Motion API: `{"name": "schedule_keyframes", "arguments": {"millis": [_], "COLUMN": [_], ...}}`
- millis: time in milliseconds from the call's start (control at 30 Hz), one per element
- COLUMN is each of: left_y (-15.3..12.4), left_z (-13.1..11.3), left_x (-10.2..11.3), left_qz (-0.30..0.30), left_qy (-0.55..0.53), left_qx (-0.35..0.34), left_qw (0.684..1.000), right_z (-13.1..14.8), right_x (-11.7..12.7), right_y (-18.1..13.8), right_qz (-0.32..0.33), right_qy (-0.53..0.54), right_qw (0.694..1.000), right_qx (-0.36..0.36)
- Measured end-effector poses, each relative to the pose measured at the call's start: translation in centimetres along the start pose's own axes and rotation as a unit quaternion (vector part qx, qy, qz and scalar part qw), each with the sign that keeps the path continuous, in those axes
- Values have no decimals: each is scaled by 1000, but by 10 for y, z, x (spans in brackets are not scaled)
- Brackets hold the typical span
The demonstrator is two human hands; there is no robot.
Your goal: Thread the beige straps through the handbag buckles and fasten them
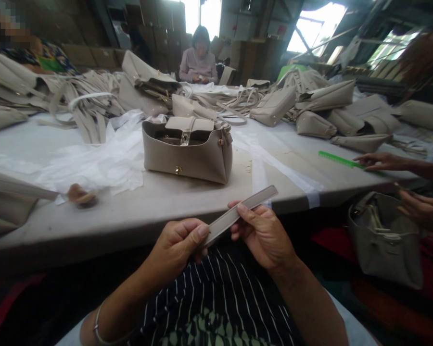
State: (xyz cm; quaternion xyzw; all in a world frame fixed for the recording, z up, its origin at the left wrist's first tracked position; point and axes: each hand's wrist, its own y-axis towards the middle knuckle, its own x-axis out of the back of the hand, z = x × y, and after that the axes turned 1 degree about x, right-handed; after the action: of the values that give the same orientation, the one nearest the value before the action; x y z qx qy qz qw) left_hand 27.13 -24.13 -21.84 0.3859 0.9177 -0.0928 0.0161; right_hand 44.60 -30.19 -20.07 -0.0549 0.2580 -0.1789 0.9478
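Observation:
Both my hands hold one flat beige leather strap (pixel 254 202) just below the table's near edge, over my striped lap. My left hand (pixel 175 247) pinches the strap's lower end between thumb and fingers. My right hand (pixel 261 235) grips it further up, thumb on top. The strap's free end points up and right. A beige handbag (pixel 187 151) with a gold clasp stands upright on the table a short way beyond my hands.
White plastic sheets (pixel 104 158) lie left of the handbag. Piles of beige bags and straps (pixel 324 110) cover the far table. A co-worker's hands (pixel 382 162) at the right touch a green comb (pixel 337 159); another bag (pixel 386 240) hangs below. A person sits at the far end.

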Motion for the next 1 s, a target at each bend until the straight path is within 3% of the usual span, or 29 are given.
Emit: {"name": "schedule_keyframes", "arguments": {"millis": [233, 367, 433, 500, 567, 633, 833, 1000], "left_y": [-6, -11, -12, -13, -14, -16, -20, -22], "left_z": [17, 19, 23, 28, 33, 36, 36, 35], "left_x": [24, 33, 34, 34, 31, 27, 11, 7], "left_qz": [48, 50, 9, -63, -141, -204, -259, -276], "left_qy": [-87, -20, 86, 202, 278, 306, 273, 266], "left_qx": [57, 11, -61, -159, -235, -270, -345, -372], "left_qw": [993, 998, 994, 964, 921, 890, 860, 845], "right_z": [3, 6, 11, 19, 28, 36, 44, 43], "right_x": [5, 8, 14, 24, 33, 39, 40, 39], "right_y": [17, 19, 17, 13, 6, -2, -31, -39], "right_qz": [-59, -44, 8, 112, 231, 307, 333, 331], "right_qy": [3, 1, -20, -68, -137, -202, -287, -295], "right_qw": [998, 999, 998, 986, 951, 914, 879, 875], "right_qx": [13, 27, 51, 105, 154, 171, 187, 194]}}
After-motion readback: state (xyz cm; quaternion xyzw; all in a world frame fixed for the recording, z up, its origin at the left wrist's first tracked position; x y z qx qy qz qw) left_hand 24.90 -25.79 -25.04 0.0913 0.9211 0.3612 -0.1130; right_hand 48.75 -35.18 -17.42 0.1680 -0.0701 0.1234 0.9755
